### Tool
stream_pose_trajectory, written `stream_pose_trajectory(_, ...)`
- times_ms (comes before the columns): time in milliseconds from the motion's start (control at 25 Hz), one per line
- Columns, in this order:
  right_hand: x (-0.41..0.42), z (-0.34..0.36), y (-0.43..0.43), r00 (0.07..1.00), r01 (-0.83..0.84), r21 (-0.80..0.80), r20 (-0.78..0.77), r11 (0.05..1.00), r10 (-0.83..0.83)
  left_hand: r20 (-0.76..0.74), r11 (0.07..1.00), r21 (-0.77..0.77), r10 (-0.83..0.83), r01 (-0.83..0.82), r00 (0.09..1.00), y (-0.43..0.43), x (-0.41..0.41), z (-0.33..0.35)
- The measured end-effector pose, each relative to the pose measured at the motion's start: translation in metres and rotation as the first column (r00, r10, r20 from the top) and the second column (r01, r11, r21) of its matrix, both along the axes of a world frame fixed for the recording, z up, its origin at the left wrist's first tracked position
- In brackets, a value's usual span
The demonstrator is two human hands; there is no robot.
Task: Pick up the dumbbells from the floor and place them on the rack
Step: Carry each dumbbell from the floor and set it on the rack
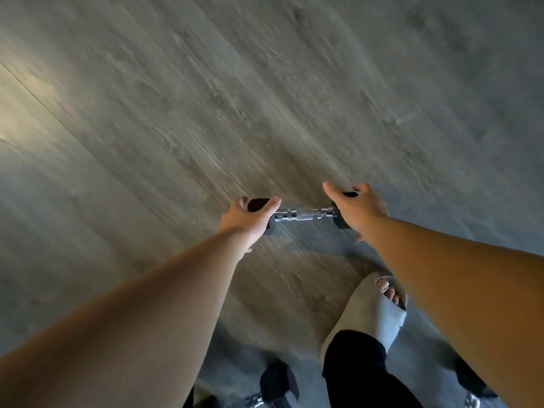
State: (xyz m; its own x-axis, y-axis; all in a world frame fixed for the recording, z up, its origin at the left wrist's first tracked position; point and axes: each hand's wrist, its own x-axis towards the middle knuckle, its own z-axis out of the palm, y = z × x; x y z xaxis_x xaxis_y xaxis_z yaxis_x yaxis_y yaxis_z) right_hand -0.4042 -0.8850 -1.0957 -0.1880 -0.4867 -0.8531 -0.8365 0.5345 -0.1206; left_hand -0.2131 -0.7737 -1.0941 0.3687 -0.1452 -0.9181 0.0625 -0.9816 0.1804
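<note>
A dumbbell [303, 214] with black hex heads and a chrome handle is held level above the wooden floor [265, 98]. My left hand [247, 220] grips its left head, fingers wrapped over the top. My right hand [357, 209] covers its right head from above, thumb stretched out to the left. The chrome handle between both hands is bare. The rack is out of view.
Another dumbbell [275, 384] lies on the floor at the bottom centre, and part of a third [471, 384] shows at the bottom right behind my right forearm. My foot in a grey slide sandal [371, 313] stands between them. The picture is motion-blurred.
</note>
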Motion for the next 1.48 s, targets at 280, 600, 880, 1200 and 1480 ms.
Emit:
stream_pose_trajectory(280,-0.011,-0.027,0.003,0.998,0.061,-0.057,0.013,0.997,-0.060,0.098,0.992,-0.077,0.105,-0.098,0.990,-0.005,-0.006,-0.023)
stream_pose_trajectory(600,0.010,0.190,-0.080,0.834,0.541,-0.085,0.187,0.837,-0.519,0.324,0.941,-0.170,-0.226,0.291,0.919,-0.172,0.039,0.215)
stream_pose_trajectory(880,-0.042,0.497,-0.187,0.481,0.843,0.005,0.442,0.538,-0.757,0.483,0.702,-0.312,-0.463,0.640,0.743,-0.349,-0.022,0.570)
stream_pose_trajectory(1200,-0.120,0.732,-0.281,0.027,0.973,0.154,0.658,0.170,-0.753,0.679,0.248,-0.416,-0.554,0.875,0.481,-0.505,-0.151,0.849)
stream_pose_trajectory(1480,-0.150,0.782,-0.378,-0.251,0.968,0.199,0.704,-0.154,-0.664,0.752,-0.152,-0.424,-0.609,0.893,0.253,-0.640,-0.228,0.914)
